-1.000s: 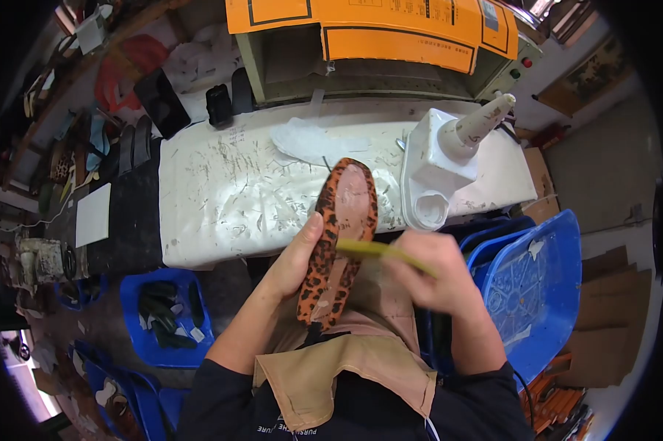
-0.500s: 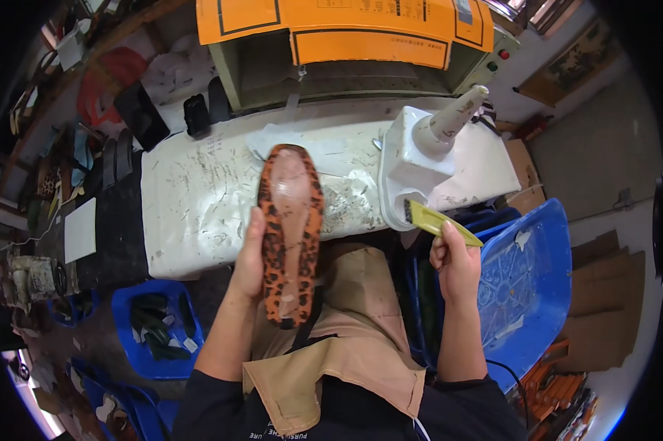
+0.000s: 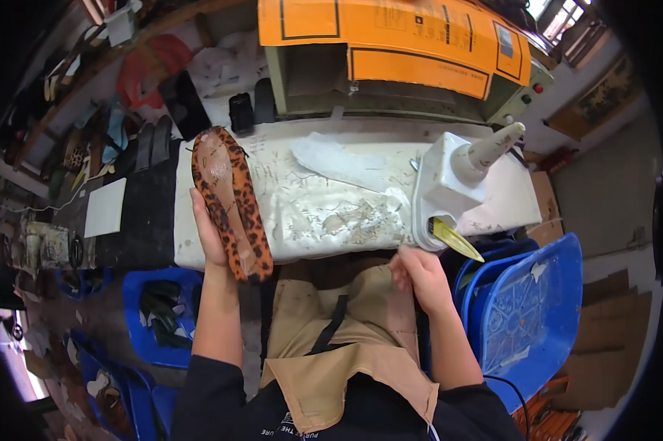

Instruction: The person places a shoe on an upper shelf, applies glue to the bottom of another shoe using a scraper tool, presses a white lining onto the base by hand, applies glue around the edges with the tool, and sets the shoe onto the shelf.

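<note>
My left hand (image 3: 211, 234) grips a leopard-print shoe (image 3: 231, 198) from its left side, over the left part of the bench. The shoe's underside faces me, with a tan, shiny middle strip and its spotted edges folded around it. A brush (image 3: 456, 239) with a yellow-green handle rests in the opening at the front of a white glue pot (image 3: 449, 173), its handle leaning out to the right. Its bristles are hidden in the pot. Just below the bench edge, my right hand (image 3: 419, 275) has its fingers curled in and holds nothing visible; it is apart from the brush.
The white-covered bench (image 3: 287, 242) carries a translucent sheet (image 3: 339, 162) and dried glue. Behind it stands a metal box with an orange cardboard flap (image 3: 419, 37). Blue baskets stand at right (image 3: 530, 309) and lower left (image 3: 137, 323). A white card (image 3: 105, 207) lies at left.
My right hand has let go of the brush, now in the pot, and moved down and left of it. My left hand has carried the shoe left, its toe tilting left.
</note>
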`<state>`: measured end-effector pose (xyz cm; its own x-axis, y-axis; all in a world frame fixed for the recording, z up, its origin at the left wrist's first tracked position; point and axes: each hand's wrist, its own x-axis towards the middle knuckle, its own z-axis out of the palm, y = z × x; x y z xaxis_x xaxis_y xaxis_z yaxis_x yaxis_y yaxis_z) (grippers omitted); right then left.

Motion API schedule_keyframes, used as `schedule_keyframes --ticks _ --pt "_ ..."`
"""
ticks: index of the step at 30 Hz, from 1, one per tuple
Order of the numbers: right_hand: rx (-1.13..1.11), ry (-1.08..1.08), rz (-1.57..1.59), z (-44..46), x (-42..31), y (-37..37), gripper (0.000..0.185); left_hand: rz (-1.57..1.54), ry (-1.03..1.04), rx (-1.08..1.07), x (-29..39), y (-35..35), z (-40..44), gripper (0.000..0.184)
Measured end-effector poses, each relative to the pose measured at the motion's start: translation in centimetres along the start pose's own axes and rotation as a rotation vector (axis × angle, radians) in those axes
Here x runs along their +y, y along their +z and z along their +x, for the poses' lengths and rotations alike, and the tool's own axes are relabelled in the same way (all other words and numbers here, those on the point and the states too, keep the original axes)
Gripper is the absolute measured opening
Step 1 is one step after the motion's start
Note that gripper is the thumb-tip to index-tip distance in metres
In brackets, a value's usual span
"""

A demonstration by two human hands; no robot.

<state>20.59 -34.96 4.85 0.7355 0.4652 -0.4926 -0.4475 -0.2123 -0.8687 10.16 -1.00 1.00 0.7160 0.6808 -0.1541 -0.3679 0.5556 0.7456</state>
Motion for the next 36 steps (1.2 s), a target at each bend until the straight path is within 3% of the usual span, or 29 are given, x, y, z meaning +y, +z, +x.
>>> schedule_keyframes --ticks 4,7,9,10,12,17,23,27,33,36 --pt "-0.004 -0.451 -0.332 4.5 -5.5 6.8 0.03 -0.028 0.051 0.026 0.1 -1.9 1.9 0.076" --pt "0.214 -0.869 -0.645 11.4 -7.0 11.0 0.028 -0.012 0.021 -0.023 -0.4 -2.3 1.4 0.078" --pt "0.283 -0.964 -0.807 16.3 -6.1 12.7 0.027 -0.025 0.056 0.021 -0.7 -2.4 1.6 0.079" --pt "0.253 -0.977 -0.801 17.3 -5.6 13.3 0.027 0.012 0.081 0.015 -1.6 -4.0 2.3 0.077" --pt "0.295 -0.932 -1.152 18.6 -5.0 13.9 0.028 -0.05 0.109 -0.039 -0.5 -1.8 1.2 0.074" --pt "0.282 -0.895 -1.108 19.7 -4.8 14.0 0.025 -0.062 0.051 -0.178 1.2 -0.3 0.1 0.071" --pt "0.305 -0.813 -1.131 20.1 -5.4 14.2 0.026 -0.028 0.096 -0.08 1.0 -0.1 0.0 0.071" --pt "0.23 -0.645 -0.918 19.8 -6.9 13.2 0.026 -0.097 0.035 -0.166 0.9 -0.4 0.2 0.073" --pt "0.276 -0.611 -1.012 19.0 -7.6 13.1 0.027 -0.083 0.017 -0.162 0.9 0.1 -0.2 0.075" --pt "0.344 -0.696 -1.225 19.2 -7.2 13.6 0.027 0.013 0.027 -0.15 0.7 0.0 -0.4 0.076"
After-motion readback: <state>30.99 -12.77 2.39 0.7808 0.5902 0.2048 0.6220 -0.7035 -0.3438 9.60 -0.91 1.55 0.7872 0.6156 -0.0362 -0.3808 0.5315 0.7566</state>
